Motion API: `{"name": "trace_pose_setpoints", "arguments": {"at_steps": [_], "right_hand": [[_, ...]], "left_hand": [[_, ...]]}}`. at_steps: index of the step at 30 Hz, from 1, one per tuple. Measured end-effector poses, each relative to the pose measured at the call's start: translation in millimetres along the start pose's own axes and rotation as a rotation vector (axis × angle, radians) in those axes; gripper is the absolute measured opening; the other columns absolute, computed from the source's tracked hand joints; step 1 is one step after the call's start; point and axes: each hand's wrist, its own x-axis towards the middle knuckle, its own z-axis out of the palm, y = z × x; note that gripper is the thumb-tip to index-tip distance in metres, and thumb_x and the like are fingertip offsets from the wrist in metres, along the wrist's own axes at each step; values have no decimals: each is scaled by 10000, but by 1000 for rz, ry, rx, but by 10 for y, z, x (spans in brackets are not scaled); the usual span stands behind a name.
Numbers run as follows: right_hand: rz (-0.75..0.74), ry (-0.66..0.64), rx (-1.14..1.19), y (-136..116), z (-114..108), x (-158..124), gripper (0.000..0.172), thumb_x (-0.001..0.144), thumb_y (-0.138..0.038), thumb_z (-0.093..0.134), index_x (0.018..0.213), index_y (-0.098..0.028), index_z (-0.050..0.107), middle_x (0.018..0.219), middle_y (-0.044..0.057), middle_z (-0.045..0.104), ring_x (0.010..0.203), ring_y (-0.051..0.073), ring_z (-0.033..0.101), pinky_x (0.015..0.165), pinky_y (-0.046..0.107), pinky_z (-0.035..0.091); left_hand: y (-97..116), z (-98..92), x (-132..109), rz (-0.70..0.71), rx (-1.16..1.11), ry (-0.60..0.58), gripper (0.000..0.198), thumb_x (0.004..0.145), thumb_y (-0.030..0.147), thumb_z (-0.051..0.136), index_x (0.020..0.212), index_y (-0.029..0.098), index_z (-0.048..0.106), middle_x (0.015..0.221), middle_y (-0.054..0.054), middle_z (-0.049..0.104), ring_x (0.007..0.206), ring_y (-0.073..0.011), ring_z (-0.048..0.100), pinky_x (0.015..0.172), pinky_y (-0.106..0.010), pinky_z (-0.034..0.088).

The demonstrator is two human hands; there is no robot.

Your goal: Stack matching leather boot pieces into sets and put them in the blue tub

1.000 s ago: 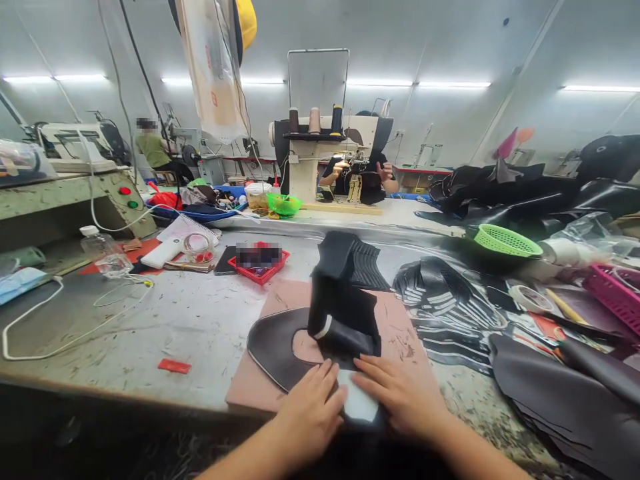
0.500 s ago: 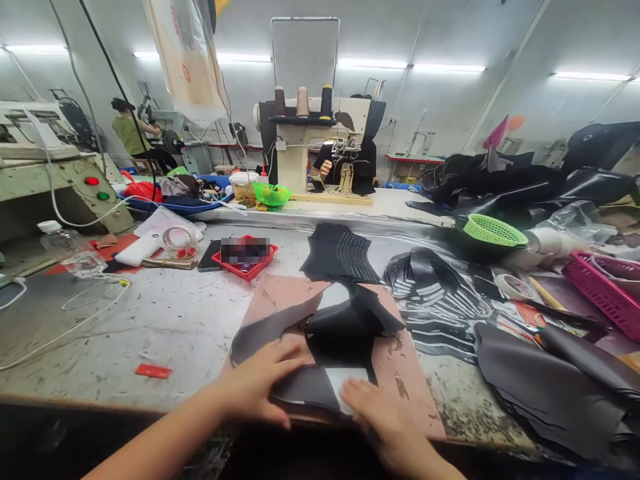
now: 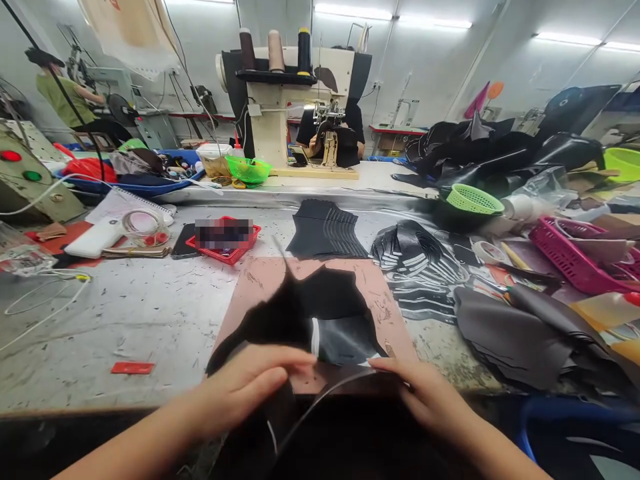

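Observation:
A dark leather piece (image 3: 345, 383) with a pale edge is lifted at the table's front edge and hangs down towards me. My right hand (image 3: 425, 390) pinches its right side between thumb and fingers. My left hand (image 3: 255, 380) is closed at the left side, with dark leather showing under its thumb; motion blurs the fingertips. Beyond my hands, black leather pieces (image 3: 333, 293) with a white strip lie spread over the pinkish board (image 3: 395, 307).
Stacked black pieces (image 3: 325, 230) and white-edged strips (image 3: 420, 267) lie behind the board. Grey leather sheets (image 3: 510, 340) are at right, a red basket (image 3: 227, 250) at left. A sewing machine (image 3: 270, 127) stands opposite, with a person (image 3: 355, 127) behind it.
My hands pressed flat on the leather before. Now the near leather is raised off the board towards me, and my right hand has moved right. The view has tilted down and shifted.

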Motion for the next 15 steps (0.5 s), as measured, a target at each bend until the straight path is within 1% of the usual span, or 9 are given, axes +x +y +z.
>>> {"name": "trace_pose_setpoints", "arguments": {"at_steps": [2,4,6,7,9,11,12,13,15], "right_hand": [[58,-32,99,-81,-118,-83,379,853,-184,381,1141,-230,622,1061,76,679,973,192,640,856,309,505],[58,-152,242,-192,-236,-158,326,865,-362,468,1133,-269,630,1072,69,677,991,203,631,867,302,491],[72,-282,399,-273,-319,-167,465,806,-593,471,1094,-276,652,1051,75,682,964,220,637,835,306,499],[124,-294,442,-282,-340,-136,556,793,-670,401,1066,-262,664,1018,83,686,915,223,650,790,312,512],[347,-198,322,-224,-338,-11,628,809,-691,293,955,-219,680,888,98,688,779,226,654,683,331,511],[631,-78,-15,-87,-288,154,534,788,-651,375,746,-191,645,710,92,649,652,234,612,595,343,463],[720,-57,-153,-7,-250,233,454,754,-617,458,654,-196,595,633,72,616,605,230,581,565,335,430],[751,-49,-212,71,-208,303,387,718,-571,530,595,-205,540,580,51,584,576,220,552,547,322,400],[685,-8,-113,207,-120,408,308,711,-480,562,583,-216,466,550,8,543,548,187,511,529,291,362]], "left_hand": [[-266,45,133,125,289,23,498,901,526,309,1253,239,513,1366,-92,434,1281,-295,354,1036,-466,310],[-529,143,207,172,514,-26,517,883,536,365,1335,288,396,1430,-61,327,1334,-329,227,1050,-533,240],[-703,249,226,184,670,-23,596,879,548,366,1399,278,252,1447,-70,282,1341,-313,214,1063,-526,206],[-754,294,223,188,730,2,636,879,554,360,1415,252,199,1450,-87,267,1342,-295,224,1075,-502,187],[-816,371,210,196,823,72,673,886,551,343,1427,202,145,1454,-112,250,1341,-248,244,1099,-433,145],[-869,457,207,196,888,132,634,901,524,324,1424,202,165,1448,-95,277,1336,-211,265,1110,-383,104],[-898,515,213,187,909,157,609,904,514,320,1419,214,197,1441,-80,303,1330,-207,279,1110,-376,93],[-926,583,224,163,925,189,594,900,517,322,1409,223,240,1430,-72,330,1322,-220,294,1108,-388,94],[-948,734,259,70,944,268,606,866,558,348,1373,227,343,1404,-83,377,1298,-294,324,1085,-463,142]]}}
